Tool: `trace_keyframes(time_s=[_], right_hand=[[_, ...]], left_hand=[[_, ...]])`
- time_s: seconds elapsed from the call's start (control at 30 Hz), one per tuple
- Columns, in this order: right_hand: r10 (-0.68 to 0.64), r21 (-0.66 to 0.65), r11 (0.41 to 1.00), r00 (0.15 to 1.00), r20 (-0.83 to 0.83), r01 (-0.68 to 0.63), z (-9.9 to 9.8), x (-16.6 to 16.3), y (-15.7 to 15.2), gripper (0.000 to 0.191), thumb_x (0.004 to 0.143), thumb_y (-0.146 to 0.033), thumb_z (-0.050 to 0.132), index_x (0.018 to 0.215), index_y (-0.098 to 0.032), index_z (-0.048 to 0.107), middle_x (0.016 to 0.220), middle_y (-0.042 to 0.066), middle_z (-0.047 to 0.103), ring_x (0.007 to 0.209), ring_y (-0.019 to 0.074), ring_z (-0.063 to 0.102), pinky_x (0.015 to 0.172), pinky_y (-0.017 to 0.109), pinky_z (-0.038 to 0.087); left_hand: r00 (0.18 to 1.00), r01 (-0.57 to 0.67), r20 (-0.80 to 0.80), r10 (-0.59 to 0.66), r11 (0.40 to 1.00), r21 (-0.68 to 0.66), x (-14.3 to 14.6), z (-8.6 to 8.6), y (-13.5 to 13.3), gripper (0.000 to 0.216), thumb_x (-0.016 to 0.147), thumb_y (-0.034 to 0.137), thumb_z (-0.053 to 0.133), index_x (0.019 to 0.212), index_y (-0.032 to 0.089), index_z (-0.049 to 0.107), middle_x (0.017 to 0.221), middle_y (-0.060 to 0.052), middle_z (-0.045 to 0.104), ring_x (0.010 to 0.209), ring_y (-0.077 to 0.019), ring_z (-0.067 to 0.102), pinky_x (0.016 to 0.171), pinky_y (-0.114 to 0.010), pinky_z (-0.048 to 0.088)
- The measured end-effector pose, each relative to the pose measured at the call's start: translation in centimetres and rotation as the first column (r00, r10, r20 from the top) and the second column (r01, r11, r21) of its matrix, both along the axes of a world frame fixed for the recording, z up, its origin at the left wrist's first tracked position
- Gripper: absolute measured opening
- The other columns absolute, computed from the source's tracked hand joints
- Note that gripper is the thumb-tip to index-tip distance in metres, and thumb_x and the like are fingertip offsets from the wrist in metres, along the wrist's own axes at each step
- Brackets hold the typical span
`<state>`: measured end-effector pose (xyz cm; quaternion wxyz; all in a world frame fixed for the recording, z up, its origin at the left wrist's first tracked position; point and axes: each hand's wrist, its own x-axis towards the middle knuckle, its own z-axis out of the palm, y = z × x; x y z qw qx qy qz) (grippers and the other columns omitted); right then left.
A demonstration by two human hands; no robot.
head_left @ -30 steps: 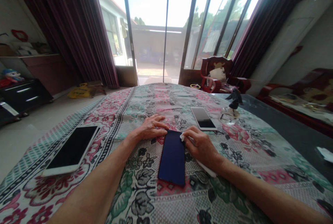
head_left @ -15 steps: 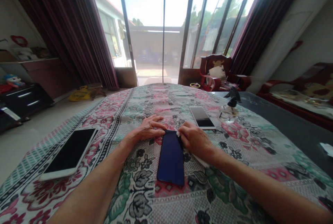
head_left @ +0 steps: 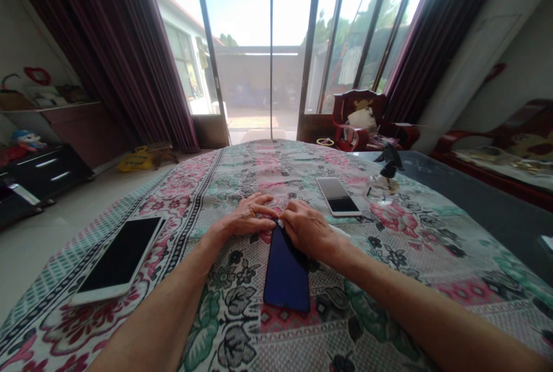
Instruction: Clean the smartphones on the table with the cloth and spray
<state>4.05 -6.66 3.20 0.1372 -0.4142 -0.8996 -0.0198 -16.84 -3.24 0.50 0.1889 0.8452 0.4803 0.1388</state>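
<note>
A dark blue phone (head_left: 286, 277) lies face up on the flowered tablecloth (head_left: 389, 257) right in front of me. My left hand (head_left: 248, 217) rests at the phone's far left corner, fingers flat on the cloth and the phone's edge. My right hand (head_left: 305, 231) covers the phone's far end, fingers closed around a small white cloth (head_left: 281, 223) that peeks out at the fingertips and behind the wrist. The two hands almost touch.
A large white tablet (head_left: 118, 259) lies at the left, a smaller white phone (head_left: 338, 196) beyond my right hand. A clear spray bottle with a black head (head_left: 386, 179) stands at the right. A dark glass table (head_left: 484, 211) and red wooden chairs (head_left: 360, 121) lie beyond.
My right hand has slid the white cloth leftward across the far end of the dark phone, from its right edge to near my left hand. The left hand stayed put.
</note>
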Motion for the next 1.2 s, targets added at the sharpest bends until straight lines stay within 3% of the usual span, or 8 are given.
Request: trace_keyframes(time_s=[0.3,0.7,0.93,1.2], right_hand=[[-0.037,-0.076,0.996,0.997,0.063,0.042,1.2,3.1,0.0,0.02,0.086,-0.015,0.051,0.072,-0.015,0.065,0.081,0.007,0.06,0.07,0.0129,0.05,0.064,0.026,0.033],[0.038,0.027,0.999,0.999,-0.014,-0.037,-0.5,1.0,-0.1,0.021,0.09,-0.016,0.047,0.081,-0.015,0.066,0.088,0.009,0.06,0.083,0.0175,0.051,0.07,0.028,0.037],[0.098,0.018,0.995,0.995,-0.018,-0.097,-0.1,-0.4,-0.2,0.022,0.091,-0.017,0.046,0.084,-0.015,0.067,0.091,0.009,0.06,0.083,0.017,0.051,0.071,0.028,0.038],[0.057,-0.102,0.993,0.998,0.025,-0.054,1.1,3.3,0.7,0.019,0.084,-0.015,0.051,0.077,-0.017,0.069,0.081,0.006,0.061,0.069,0.0121,0.051,0.064,0.026,0.034]], left_hand=[[0.999,0.033,-0.018,-0.033,0.999,-0.032,-0.2,0.5,-0.2,0.031,0.084,0.048,0.063,0.113,0.041,0.065,0.152,0.006,0.033,0.144,-0.0273,0.015,0.117,-0.05,0.011],[0.999,0.032,-0.015,-0.033,0.998,-0.059,-0.3,0.6,0.0,0.038,0.08,0.041,0.068,0.117,0.038,0.062,0.152,0.004,0.033,0.144,-0.0251,0.015,0.117,-0.047,0.014],[1.0,0.024,-0.012,-0.025,0.998,-0.056,-0.4,0.2,0.1,0.036,0.08,0.044,0.068,0.115,0.039,0.063,0.152,0.005,0.032,0.144,-0.027,0.013,0.117,-0.049,0.014],[1.0,0.015,-0.022,-0.017,0.998,-0.054,0.1,1.0,-0.6,0.033,0.081,0.043,0.067,0.113,0.039,0.065,0.152,0.004,0.034,0.144,-0.0273,0.015,0.116,-0.05,0.013]])
